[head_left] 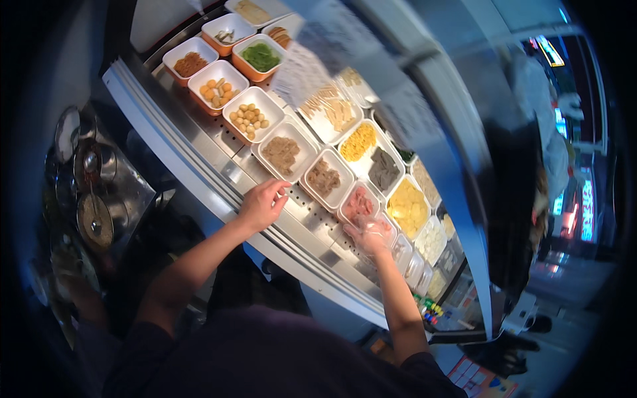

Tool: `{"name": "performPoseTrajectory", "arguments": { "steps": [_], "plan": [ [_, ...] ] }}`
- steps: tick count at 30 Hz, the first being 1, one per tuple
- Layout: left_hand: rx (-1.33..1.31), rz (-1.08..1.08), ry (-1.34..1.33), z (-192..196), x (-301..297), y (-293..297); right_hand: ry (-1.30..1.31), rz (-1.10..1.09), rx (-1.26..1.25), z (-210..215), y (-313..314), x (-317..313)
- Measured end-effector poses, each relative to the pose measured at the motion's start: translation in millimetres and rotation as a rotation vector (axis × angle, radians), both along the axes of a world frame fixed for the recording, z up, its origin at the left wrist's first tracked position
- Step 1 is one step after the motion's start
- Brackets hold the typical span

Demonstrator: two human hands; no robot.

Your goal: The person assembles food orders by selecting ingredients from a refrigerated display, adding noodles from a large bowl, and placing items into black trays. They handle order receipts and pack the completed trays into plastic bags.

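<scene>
Steel counter (pixel 312 225) of food tubs, left hand (pixel 262 204) loosely curled, empty, gloved right hand (pixel 370 233) open over pink meat tub (pixel 358 204)

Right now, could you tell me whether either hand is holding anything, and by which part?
The left hand rests empty on the steel counter edge. The right hand, in a clear plastic glove, reaches by the tray of pink meat; whether it grips anything cannot be told.

The right hand (pixel 371 233) is blurred inside a clear glove, its grip unclear. The far tubs (pixel 252 10) are cut off by the top edge.
</scene>
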State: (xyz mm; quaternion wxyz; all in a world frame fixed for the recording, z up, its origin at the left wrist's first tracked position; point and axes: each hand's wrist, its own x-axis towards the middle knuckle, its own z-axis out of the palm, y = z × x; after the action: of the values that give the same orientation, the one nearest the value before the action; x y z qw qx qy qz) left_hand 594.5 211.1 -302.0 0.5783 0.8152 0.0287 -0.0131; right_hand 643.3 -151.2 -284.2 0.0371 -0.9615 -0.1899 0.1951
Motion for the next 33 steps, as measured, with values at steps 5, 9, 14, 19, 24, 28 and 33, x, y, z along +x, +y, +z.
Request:
{"name": "performPoseTrajectory", "arguments": {
  "steps": [5, 9, 14, 19, 24, 28, 33],
  "plan": [
    [0.076, 0.098, -0.16, -1.6, -5.1, 7.0, 0.105, -0.52, 0.404, -26.4, 41.1, 129.9],
    [0.158, 0.126, -0.393, -6.8, -6.4, 11.1, 0.06, -0.879, 0.651, -123.1, 51.7, 318.3],
    [0.187, 0.223, -0.531, -25.1, -11.6, 10.7, -0.015, -0.874, 0.682, -141.0, 82.3, 428.6],
    [0.144, 0.232, -0.519, -25.5, -10.7, 10.8, -0.057, -0.862, 0.719, -141.0, 68.1, 436.9],
    [0.142, 0.141, -0.481, -24.6, -9.4, 6.0, -0.137, -0.881, 0.804, -113.7, 25.2, 410.9],
    [0.033, 0.09, -0.284, -11.9, -8.2, 8.3, -0.203, -0.815, 0.99, -71.7, -3.1, 362.4],
    [-0.686, 0.25, 0.261, 19.1, 37.6, -6.9, -0.135, -0.809, 1.31, -16.5, -80.2, 183.1]
  ]
}}
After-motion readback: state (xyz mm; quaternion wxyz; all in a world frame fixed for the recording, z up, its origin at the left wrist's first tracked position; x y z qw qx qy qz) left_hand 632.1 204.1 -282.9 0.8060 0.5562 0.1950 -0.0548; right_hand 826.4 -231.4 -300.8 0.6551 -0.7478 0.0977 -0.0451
